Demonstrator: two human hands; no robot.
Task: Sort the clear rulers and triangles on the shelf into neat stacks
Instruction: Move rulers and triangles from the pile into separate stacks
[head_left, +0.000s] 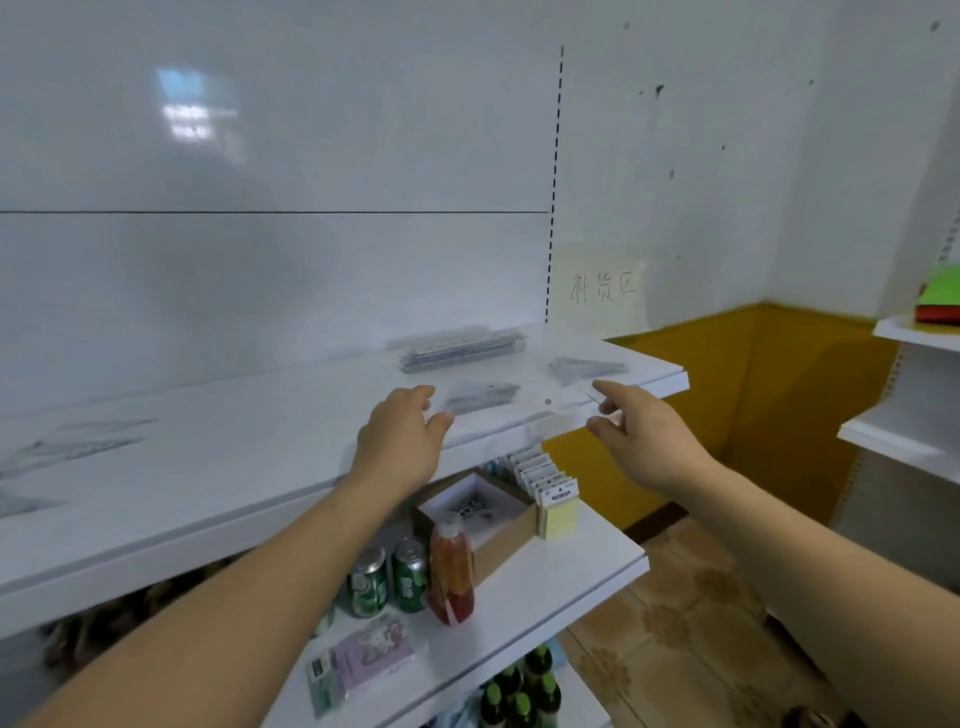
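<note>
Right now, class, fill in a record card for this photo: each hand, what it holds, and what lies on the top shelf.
left hand: pinches the clear piece's left end
right hand: pinches its right end
clear piece: held over the top shelf's front edge; ruler or triangle, cannot tell
ruler stack: at the back of the top shelf
right pile: triangles, right of the ruler stack
front pile: blurred, in front of the ruler stack
loose pieces: scattered at the shelf's far left
</note>
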